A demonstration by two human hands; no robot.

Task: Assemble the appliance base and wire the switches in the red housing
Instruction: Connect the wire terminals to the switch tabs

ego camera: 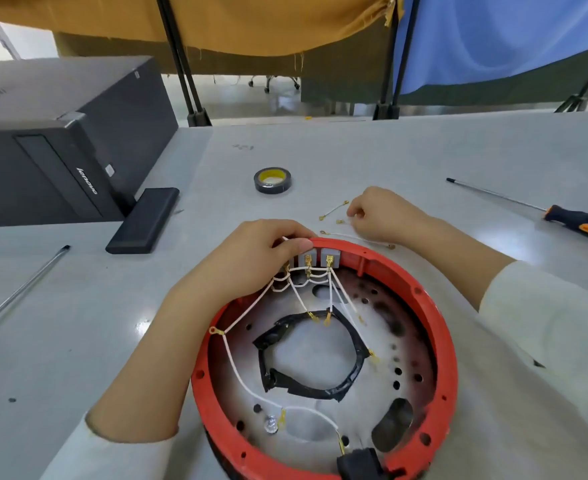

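- The red housing [438, 327], a round ring-shaped shell, lies in the lower centre of the frame on the grey table [389, 161], its open side facing up.
- Inside it sits a perforated metal plate [406, 341] with a central opening edged in black tape [306, 386].
- Grey switches [320, 254] stand in a row against the housing's upper rim, each with brass terminals.
- White wires [244, 375] with brass lugs loop between the switches and trail down across the plate towards a black connector [358, 462] at the bottom rim.
- The left hand [251, 261] comes in from the lower left; its fingers are curled over the housing's upper rim at the leftmost switch, pinching a white wire end there.
- The right hand [379, 213] is just above the housing on the table, fingers curled down onto the loose jumper wires [334, 211] lying there; whether it actually grips one I cannot tell.
- A roll of black tape with a yellow core [272, 180] sits in the upper centre of the table.
- An orange-and-black screwdriver [576, 225] lies at the right edge, well apart from the housing.
- A thin metal rod [22, 289] lies at the left edge.
- A black computer tower [60, 140] lies on its side in the upper left.
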